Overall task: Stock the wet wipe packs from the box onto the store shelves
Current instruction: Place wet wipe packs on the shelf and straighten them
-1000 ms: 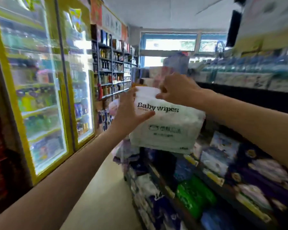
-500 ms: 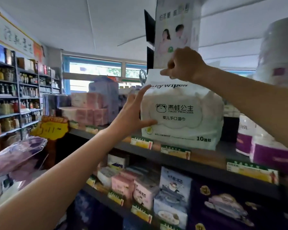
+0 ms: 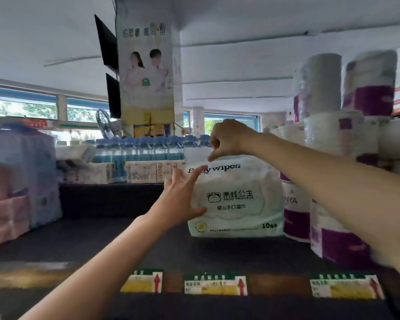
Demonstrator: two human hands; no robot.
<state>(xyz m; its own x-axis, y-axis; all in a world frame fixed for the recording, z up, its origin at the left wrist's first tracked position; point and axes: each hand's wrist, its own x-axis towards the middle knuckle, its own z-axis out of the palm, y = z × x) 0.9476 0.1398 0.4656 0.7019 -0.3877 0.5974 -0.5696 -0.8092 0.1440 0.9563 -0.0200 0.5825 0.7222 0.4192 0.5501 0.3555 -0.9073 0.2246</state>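
Observation:
A white baby wipes pack [image 3: 236, 199] stands upright on the dark top shelf [image 3: 116, 241], its right side against purple-and-white tissue roll packs [image 3: 328, 227]. My right hand [image 3: 229, 138] pinches the pack's top flap from above. My left hand [image 3: 180, 197] lies flat with spread fingers against the pack's left front face. The box is not in view.
Pink and lilac tissue packs [image 3: 16, 188] fill the shelf's left end. Bottled water cases [image 3: 143, 158] stand behind on a farther shelf. Price tags [image 3: 215, 285] line the shelf's front edge. Tall roll packs [image 3: 346, 93] rise at the right. A poster pillar [image 3: 146, 72] stands behind.
The pack went from held at chest height in the aisle up onto the top shelf, and now stands farther back beside the purple roll packs. Both hands stayed on it.

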